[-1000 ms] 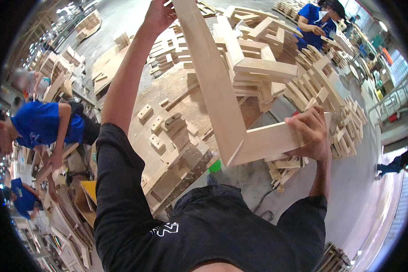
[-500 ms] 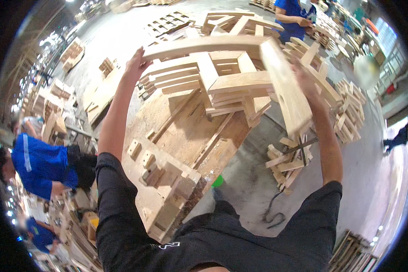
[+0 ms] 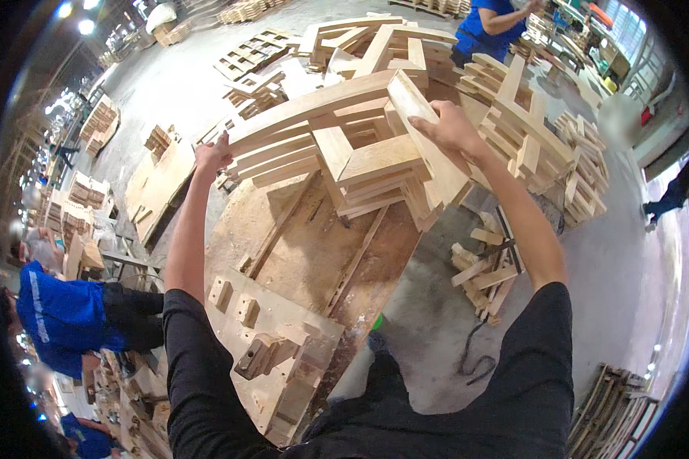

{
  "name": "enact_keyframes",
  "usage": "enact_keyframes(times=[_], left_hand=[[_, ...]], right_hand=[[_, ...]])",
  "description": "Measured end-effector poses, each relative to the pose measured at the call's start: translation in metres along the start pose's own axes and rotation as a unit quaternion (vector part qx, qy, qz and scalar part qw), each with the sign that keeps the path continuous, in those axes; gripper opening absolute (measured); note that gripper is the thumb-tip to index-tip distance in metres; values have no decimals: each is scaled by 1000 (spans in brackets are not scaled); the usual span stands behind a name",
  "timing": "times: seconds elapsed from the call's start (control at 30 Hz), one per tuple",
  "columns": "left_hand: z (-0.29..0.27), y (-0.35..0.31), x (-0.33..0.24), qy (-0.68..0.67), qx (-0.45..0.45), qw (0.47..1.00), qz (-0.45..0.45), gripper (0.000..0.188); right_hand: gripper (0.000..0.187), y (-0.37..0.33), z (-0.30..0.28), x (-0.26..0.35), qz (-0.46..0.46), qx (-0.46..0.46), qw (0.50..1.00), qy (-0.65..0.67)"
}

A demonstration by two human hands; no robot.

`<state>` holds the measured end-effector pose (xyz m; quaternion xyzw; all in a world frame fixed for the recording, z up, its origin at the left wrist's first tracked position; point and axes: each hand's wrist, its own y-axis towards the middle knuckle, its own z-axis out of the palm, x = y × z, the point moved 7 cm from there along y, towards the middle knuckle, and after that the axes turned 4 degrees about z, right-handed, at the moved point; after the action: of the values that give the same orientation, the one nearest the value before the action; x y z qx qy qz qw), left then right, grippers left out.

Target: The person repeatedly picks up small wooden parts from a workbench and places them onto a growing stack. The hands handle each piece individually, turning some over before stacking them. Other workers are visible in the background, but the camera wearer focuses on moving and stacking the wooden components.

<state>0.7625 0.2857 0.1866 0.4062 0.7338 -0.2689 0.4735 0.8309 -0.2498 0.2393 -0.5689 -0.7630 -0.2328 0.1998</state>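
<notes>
An L-shaped frame of pale wood (image 3: 310,105) is between my two hands, over a stack of similar wooden frames (image 3: 282,162). My left hand (image 3: 213,152) is closed on the far left end of its long rail. At the other side my right hand (image 3: 450,128) grips the edge of its wide short board, thumb on top. The frame's underside lies against or just above the stack; I cannot tell which. Below the stack is a worn wooden workbench (image 3: 306,237). Nearer to me, a board with small wooden blocks (image 3: 282,325) lies on the bench.
More stacked frames (image 3: 505,122) stand at the right and behind. Wood offcuts (image 3: 486,268) lie right of the bench, near a black cord (image 3: 473,359) on the floor. People in blue shirts are at the left (image 3: 61,306) and far right (image 3: 490,23).
The frame has come down and moved left onto or close to the stack, with both hands still on it. My right hand has shifted left, and the view has turned slightly.
</notes>
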Motion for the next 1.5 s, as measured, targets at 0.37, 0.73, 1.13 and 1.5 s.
enact_keyframes(times=[0.37, 0.73, 1.13, 1.5], left_hand=[[-95, -114, -24, 24, 10, 982, 186, 64], [-267, -471, 75, -330, -352, 864, 148, 29], [-362, -956, 219, -264, -512, 817, 28, 22], [-408, -1153, 265, -297, -683, 665, -47, 22]], right_hand=[[69, -6, 22, 48, 4, 139, 962, -236], [41, -330, 35, 491, -619, 66, 777, -94], [65, -1037, 295, 770, -930, 255, 259, 52], [77, -1259, 491, 843, -880, 310, 337, -129]])
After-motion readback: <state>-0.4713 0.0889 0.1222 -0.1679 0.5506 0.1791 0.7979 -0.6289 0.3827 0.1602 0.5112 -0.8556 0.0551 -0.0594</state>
